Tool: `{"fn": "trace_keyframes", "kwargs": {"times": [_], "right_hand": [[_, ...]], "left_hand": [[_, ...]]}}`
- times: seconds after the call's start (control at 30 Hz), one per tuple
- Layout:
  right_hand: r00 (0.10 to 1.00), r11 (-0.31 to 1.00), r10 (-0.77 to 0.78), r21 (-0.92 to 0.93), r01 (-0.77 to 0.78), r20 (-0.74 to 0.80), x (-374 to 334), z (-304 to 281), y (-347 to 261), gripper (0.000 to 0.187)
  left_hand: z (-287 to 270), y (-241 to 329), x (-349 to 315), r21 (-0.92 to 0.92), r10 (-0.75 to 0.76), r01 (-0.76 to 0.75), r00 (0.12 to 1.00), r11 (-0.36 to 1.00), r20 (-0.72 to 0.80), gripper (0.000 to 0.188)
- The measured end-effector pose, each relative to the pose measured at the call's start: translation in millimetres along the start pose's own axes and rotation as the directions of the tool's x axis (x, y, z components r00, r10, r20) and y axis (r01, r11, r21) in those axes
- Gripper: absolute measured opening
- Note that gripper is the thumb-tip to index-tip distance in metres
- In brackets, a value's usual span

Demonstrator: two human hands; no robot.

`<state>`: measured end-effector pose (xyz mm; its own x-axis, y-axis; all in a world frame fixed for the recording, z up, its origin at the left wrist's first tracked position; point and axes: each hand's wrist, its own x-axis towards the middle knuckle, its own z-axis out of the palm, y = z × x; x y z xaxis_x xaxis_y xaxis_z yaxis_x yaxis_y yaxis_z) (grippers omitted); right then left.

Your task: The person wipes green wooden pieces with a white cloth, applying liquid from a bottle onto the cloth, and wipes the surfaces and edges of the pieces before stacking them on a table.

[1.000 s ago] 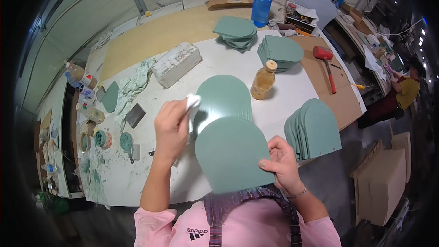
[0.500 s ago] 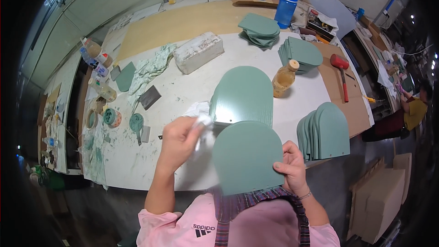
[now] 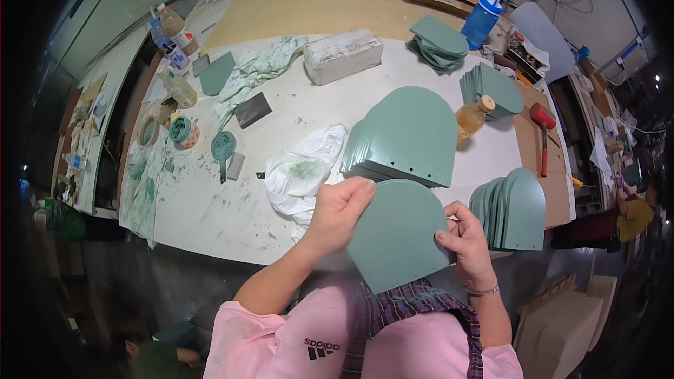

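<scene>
A green round-topped panel (image 3: 400, 238) is held up in front of me, at the table's near edge. My right hand (image 3: 468, 247) grips its right edge, thumb on the face. At its upper left edge, my left hand (image 3: 339, 216) is closed with the fingers curled against the panel. A crumpled white cloth (image 3: 303, 172) with a greenish smudge lies on the table, just beyond my left hand. Right behind the held panel, a stack of like green panels (image 3: 407, 130) shows small dark holes along its near edge.
More green panels stand at the right (image 3: 516, 210) and far right (image 3: 495, 91). A bottle of amber liquid (image 3: 472, 121) is beside the middle stack. A red mallet (image 3: 543, 119) lies on cardboard. To the left are a putty tub (image 3: 184, 131), a dark sanding block (image 3: 253, 110) and a white block (image 3: 344, 56).
My left hand has let go of the white cloth, which now lies spread on the table, and has moved right onto the panel's edge. The view has shifted, so the table's things appear displaced.
</scene>
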<state>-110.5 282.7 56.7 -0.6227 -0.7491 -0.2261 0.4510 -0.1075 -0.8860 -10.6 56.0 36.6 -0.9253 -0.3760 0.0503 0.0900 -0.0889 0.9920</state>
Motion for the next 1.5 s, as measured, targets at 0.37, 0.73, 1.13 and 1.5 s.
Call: {"fn": "trace_keyframes", "kwargs": {"times": [0.37, 0.73, 1.13, 1.5], "right_hand": [[0.994, 0.827, 0.020, -0.557, -0.077, -0.107, 23.7, 19.1, 9.0, 0.023], [0.953, 0.729, -0.255, -0.680, 0.079, -0.163, 23.4, 21.6, -38.0, 0.026], [0.984, 0.679, -0.084, -0.732, -0.056, -0.154, 37.0, 31.4, -33.9, 0.016], [0.943, 0.832, -0.230, -0.551, 0.062, -0.241, 8.9, 30.4, -38.6, 0.016]], "left_hand": [[-12.5, -28.1, -22.6, -0.033, -0.009, 0.005, 0.991, 0.999, -0.131, 0.036], [-248.9, -109.3, -31.8, 0.656, 0.340, 0.365, 0.634, 0.661, -0.695, 0.008], [-272.4, -133.0, -30.3, 0.884, 0.510, 0.463, 0.747, 0.058, -0.425, 0.033], [-69.4, 37.4, 23.1, 0.579, 0.553, -0.293, 0.760, 0.761, -0.342, 0.032]]}}
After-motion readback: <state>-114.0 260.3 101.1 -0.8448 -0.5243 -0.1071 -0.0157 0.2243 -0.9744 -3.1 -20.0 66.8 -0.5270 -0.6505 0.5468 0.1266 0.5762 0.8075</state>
